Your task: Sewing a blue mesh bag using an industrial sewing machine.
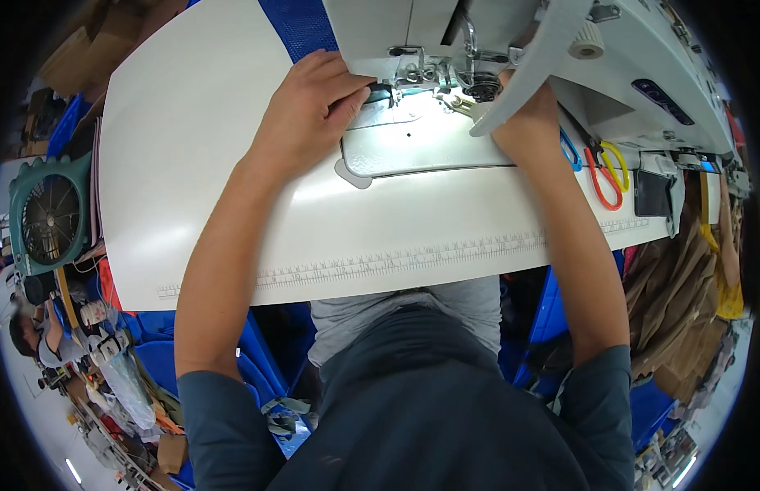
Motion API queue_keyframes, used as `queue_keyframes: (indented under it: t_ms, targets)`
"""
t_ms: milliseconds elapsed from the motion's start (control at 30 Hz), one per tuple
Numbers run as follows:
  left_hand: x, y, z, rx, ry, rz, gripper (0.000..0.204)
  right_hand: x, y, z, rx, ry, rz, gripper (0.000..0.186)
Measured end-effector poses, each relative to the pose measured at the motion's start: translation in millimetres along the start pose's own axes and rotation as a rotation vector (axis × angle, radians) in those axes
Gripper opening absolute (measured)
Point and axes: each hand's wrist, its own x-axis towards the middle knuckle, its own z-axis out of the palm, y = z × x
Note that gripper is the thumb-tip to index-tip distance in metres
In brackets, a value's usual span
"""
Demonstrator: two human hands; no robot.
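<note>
My left hand [314,102] is closed at the left side of the sewing machine's lit needle area. Its thumb and fingertips pinch a small dark strip [382,92], whose far end lies by the metal presser parts [421,74]. My right hand [529,123] reaches behind the curved white guard [519,78] of the sewing machine [674,53]. That guard hides most of its fingers, so their grip does not show. Between both hands lies the shiny metal bed plate [429,151] on the white table [192,164].
Red-handled scissors [602,184], a yellow handle [619,164] and a blue handle [570,151] lie right of my right wrist, near a dark flat device [652,193]. Blue mesh [302,29] lies behind my left hand. A printed ruler [396,260] follows the front edge. A green fan [50,211] stands left.
</note>
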Motion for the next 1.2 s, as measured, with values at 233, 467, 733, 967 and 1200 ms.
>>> queue_keyframes:
  t_ms: [233, 467, 733, 967, 1200]
  targets:
    - [14, -20, -15, -0.238, 0.014, -0.123, 0.022, 0, -3, -2, 0.096, 0.016, 0.101, 0.014]
    - [23, -47, -21, 0.124, -0.281, -0.320, 0.024, 9, 12, 2, 0.035, -0.200, 0.111, 0.013]
    - [9, -12, -33, 0.338, -0.243, 0.018, 0.034, 3, 78, 64, -0.132, -0.151, -0.057, 0.027]
    - [7, -15, -25, 0.386, -0.153, 0.060, 0.036, -12, 8, -17, -0.006, 0.026, 0.166, 0.017]
    - [11, -22, -24, 0.240, -0.212, -0.044, 0.044, -37, 15, -27, 0.179, 0.165, 0.271, 0.021]
